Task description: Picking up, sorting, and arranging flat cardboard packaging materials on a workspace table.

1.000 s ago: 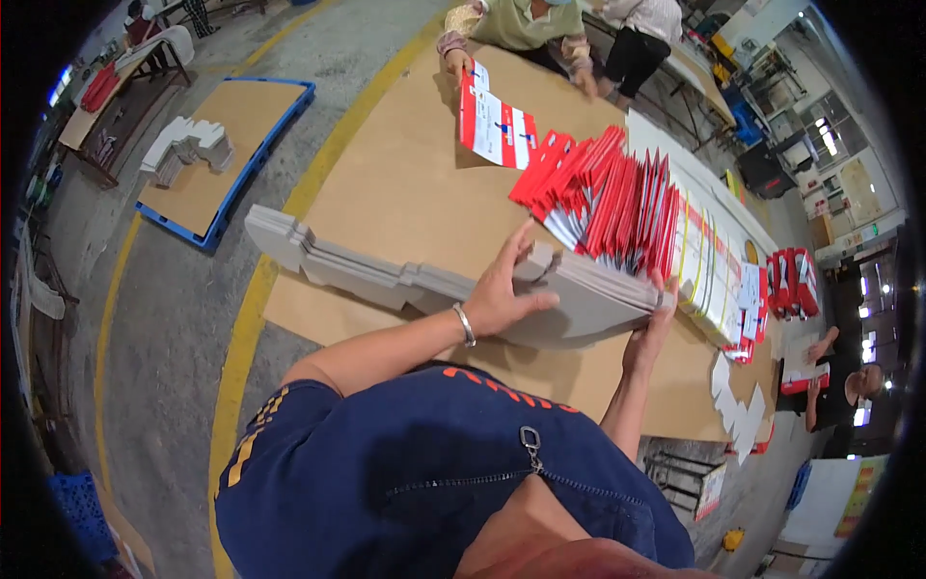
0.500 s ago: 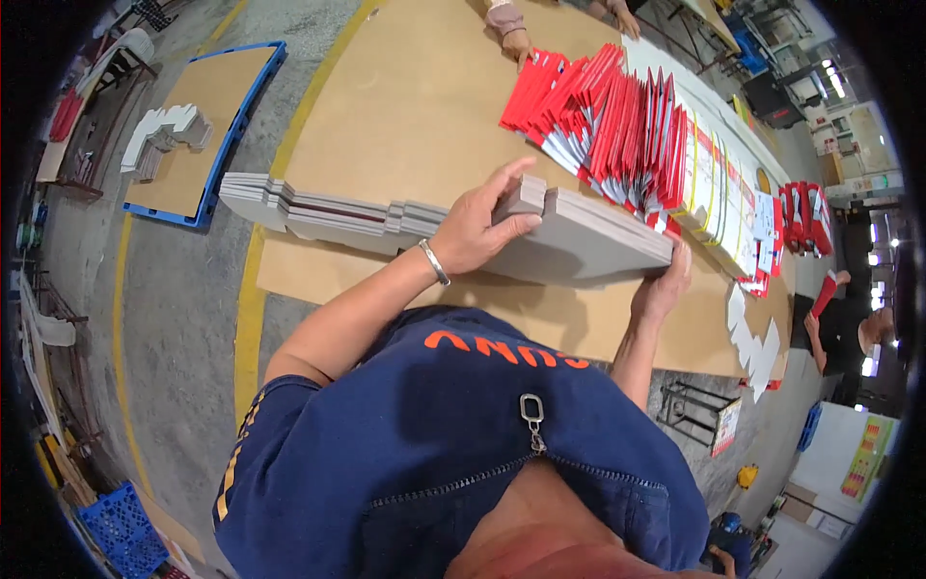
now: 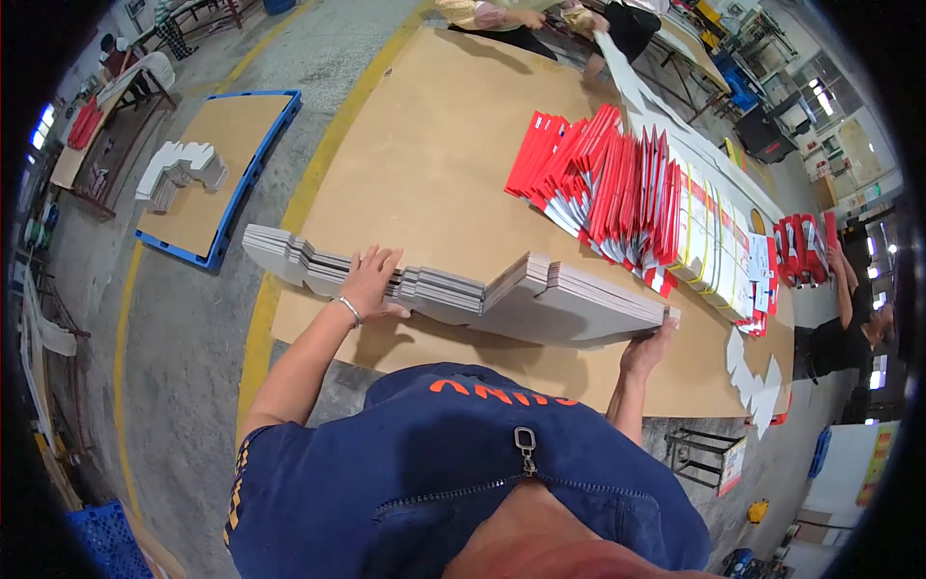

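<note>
A long stack of grey-white die-cut cardboard sheets (image 3: pixel 579 311) stands on its edge across the near side of the table, its upper outline stepped and notched. My left hand (image 3: pixel 370 287) wraps over the top of the left half, fingers across the upper edges and thumb on the near side. At the right end, my right hand (image 3: pixel 648 349) grips the corner of the same stack, most of its fingers hidden. Just beyond that end lies a fanned row of red and white folded card pieces (image 3: pixel 617 188).
The table (image 3: pixel 415 145) has a brown board surface. Strapped white bundles (image 3: pixel 709 236) and white cut-out pieces (image 3: pixel 752 381) lie on its right. A blue pallet (image 3: pixel 217 241) with another cardboard stack (image 3: pixel 178 174) sits at left. Co-workers stand at the far edge (image 3: pixel 502 17) and right (image 3: pixel 844 328).
My left hand has slid leftward along the stack from its middle notch to its left half. My right hand stays at the right end. The co-worker's hand at the red pieces has drawn away.
</note>
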{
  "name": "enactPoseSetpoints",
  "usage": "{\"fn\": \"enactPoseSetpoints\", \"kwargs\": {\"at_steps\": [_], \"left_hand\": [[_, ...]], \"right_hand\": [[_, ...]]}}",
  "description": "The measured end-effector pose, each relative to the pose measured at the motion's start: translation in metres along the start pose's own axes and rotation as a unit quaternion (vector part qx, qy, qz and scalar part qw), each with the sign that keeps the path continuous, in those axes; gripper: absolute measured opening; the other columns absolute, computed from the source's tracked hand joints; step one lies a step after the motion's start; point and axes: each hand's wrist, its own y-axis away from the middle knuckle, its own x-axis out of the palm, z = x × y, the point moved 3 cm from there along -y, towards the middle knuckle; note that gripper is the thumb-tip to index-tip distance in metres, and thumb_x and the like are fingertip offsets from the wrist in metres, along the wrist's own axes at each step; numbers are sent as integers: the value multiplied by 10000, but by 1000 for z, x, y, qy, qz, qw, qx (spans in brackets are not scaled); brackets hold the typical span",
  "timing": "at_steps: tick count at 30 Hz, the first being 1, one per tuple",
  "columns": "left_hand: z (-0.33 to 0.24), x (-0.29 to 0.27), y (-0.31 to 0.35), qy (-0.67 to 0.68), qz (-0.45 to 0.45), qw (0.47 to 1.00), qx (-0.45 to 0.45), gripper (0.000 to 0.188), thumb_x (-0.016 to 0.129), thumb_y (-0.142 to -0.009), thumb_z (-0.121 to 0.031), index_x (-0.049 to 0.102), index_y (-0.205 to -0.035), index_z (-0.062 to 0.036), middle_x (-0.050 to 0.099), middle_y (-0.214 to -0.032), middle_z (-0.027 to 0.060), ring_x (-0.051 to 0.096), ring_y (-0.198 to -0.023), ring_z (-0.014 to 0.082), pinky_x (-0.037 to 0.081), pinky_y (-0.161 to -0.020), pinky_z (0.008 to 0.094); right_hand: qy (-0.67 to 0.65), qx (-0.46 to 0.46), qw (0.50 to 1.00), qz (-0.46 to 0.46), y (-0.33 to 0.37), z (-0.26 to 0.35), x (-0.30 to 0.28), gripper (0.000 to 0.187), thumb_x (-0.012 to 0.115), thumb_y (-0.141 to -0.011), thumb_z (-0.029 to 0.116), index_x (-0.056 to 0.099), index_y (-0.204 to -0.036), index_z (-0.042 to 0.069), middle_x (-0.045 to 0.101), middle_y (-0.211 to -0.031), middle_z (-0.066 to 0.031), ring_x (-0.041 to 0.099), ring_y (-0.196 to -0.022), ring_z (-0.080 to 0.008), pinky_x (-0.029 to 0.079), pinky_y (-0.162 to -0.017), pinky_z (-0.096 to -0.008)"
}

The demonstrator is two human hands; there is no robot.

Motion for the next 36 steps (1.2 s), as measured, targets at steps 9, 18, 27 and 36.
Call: {"fn": "enactPoseSetpoints", "kwargs": {"at_steps": [9,18,27,36], "left_hand": [[4,30,-7,-112,97,989,-10,673,714,-700,-377,454,-1246,-82,546,-1003,73,503,-972,232,354,-859,378],[1,26,-1,-126,59,990,10,743,731,-687,-363,416,-1277,-40,291,-1418,157,240,-1335,313,218,-1065,516],[11,35,1,-5,13,997,72,491,729,-671,-244,500,-1055,-41,496,-1222,129,460,-1152,284,357,-956,423],[5,31,-6,43,116,992,15,536,734,-678,-279,490,-1094,-47,473,-1257,132,466,-1141,290,376,-947,411]], "right_hand": [[-21,58,988,139,10,-36,-35,853,454,-808,672,255,-1411,103,333,-1421,-57,306,-1303,-206,230,-1079,-384],[-26,85,961,263,26,-45,-45,832,408,-850,641,193,-1437,91,288,-1452,-62,248,-1338,-205,178,-1101,-377],[-59,126,975,172,35,-99,-75,584,450,-931,466,350,-1299,24,387,-1337,-91,349,-1225,-203,246,-1060,-362],[102,132,973,161,48,-101,-75,334,451,-961,231,431,-1189,-12,518,-1120,-80,462,-1020,-175,353,-934,-311]]}}
